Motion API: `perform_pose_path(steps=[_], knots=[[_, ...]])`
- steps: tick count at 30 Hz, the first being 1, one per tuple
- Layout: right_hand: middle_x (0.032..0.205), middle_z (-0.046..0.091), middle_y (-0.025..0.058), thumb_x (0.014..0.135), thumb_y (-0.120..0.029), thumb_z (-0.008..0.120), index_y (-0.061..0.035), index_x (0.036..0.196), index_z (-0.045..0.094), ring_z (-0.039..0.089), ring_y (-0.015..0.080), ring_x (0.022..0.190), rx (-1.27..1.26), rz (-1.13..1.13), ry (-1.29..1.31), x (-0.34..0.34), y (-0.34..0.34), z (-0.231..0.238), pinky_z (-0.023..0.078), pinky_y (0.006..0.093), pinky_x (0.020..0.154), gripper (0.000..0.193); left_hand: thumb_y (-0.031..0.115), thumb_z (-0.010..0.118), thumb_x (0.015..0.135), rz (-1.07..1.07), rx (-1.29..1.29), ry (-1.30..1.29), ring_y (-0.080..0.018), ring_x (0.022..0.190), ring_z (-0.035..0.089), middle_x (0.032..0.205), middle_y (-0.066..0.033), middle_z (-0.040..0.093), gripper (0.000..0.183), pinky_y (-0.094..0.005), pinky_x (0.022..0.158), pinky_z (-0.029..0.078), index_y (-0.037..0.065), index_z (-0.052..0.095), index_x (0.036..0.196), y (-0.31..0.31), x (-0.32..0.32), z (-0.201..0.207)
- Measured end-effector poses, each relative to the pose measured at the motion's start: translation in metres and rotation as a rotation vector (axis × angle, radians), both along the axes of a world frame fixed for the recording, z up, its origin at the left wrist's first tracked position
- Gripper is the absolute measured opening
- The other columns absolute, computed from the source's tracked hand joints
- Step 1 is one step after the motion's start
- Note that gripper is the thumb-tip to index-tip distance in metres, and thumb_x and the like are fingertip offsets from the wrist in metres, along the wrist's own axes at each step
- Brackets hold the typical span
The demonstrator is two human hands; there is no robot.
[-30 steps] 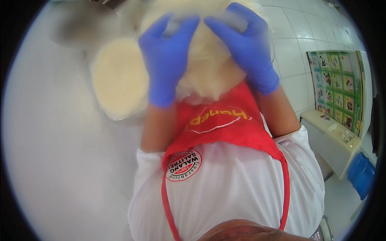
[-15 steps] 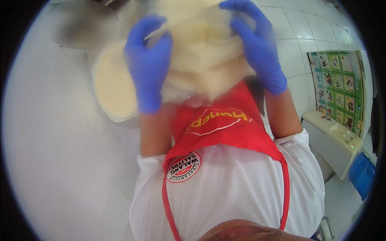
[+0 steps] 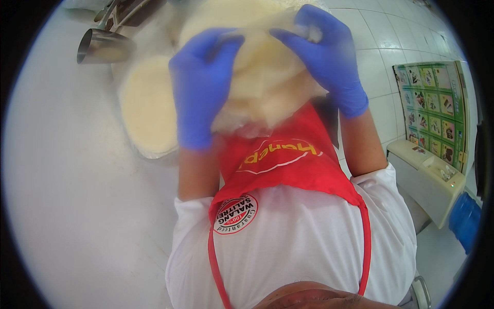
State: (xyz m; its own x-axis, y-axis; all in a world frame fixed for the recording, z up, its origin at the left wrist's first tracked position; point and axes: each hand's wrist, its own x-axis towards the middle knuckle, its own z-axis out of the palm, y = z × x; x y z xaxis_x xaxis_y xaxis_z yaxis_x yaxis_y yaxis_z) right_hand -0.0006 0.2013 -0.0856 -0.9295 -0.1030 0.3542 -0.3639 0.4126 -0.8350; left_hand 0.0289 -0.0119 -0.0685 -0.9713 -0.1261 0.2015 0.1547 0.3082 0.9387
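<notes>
Pale, thin round sheets of dough (image 3: 262, 62), stacked and slightly blurred, sit between both hands, raised in front of the chest above the white counter (image 3: 67, 206). The left hand (image 3: 203, 87), in a blue disposable glove, lies flat along the left side of the stack with its fingers bent over the top sheet's edge; the right hand (image 3: 329, 56), gloved the same, curls over the upper right edge, fingertips pinching the top sheet. Both grips are partly closed on the dough, not clenched. Just left of the left grip, lower and on the counter, lies a second round stack of pale dough sheets (image 3: 146, 105), partly hidden by the left glove. Beyond it, up and to the left, a shiny steel cup (image 3: 103, 46) lies on its side near dark utensils (image 3: 128, 13). Below the grips hangs a red apron (image 3: 288, 165) over a white shirt (image 3: 298, 242). Well to the right stands a green illustrated board (image 3: 432, 103) above a cream cabinet (image 3: 427, 180) on the tiled floor (image 3: 381, 51).
</notes>
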Motion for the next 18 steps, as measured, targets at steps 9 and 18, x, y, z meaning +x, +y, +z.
perform_pose_path(steps=[9, 18], knots=[[0.089, 0.058, -0.0026, 0.092, 0.000, 0.071, -0.0049, 0.096, 0.062, 0.054, 0.0056, 0.084, -0.481, 0.015, -0.164, 0.001, 0.004, 0.011, 0.047, 0.0227, 0.076, 0.012, 0.011, 0.078, 0.090, 0.145, 0.077, -0.085, -0.0081, 0.083, 0.064, 0.090, -0.0039, 0.074, 0.023, -0.0257, 0.077, 0.053, -0.005, 0.073, 0.106, -0.023, 0.004, -0.006], [0.102, 0.058, -0.0013, 0.097, -0.012, 0.069, -0.0041, 0.118, 0.060, 0.052, 0.0067, 0.097, -0.509, 0.227, -0.105, 0.000, -0.029, 0.008, 0.044, 0.0230, 0.086, 0.024, 0.013, 0.079, 0.086, -0.111, 0.054, 0.024, -0.0109, 0.083, 0.065, 0.089, -0.0061, 0.072, 0.032, -0.0277, 0.075, 0.054, 0.000, 0.071, 0.114, 0.013, -0.006, 0.007]])
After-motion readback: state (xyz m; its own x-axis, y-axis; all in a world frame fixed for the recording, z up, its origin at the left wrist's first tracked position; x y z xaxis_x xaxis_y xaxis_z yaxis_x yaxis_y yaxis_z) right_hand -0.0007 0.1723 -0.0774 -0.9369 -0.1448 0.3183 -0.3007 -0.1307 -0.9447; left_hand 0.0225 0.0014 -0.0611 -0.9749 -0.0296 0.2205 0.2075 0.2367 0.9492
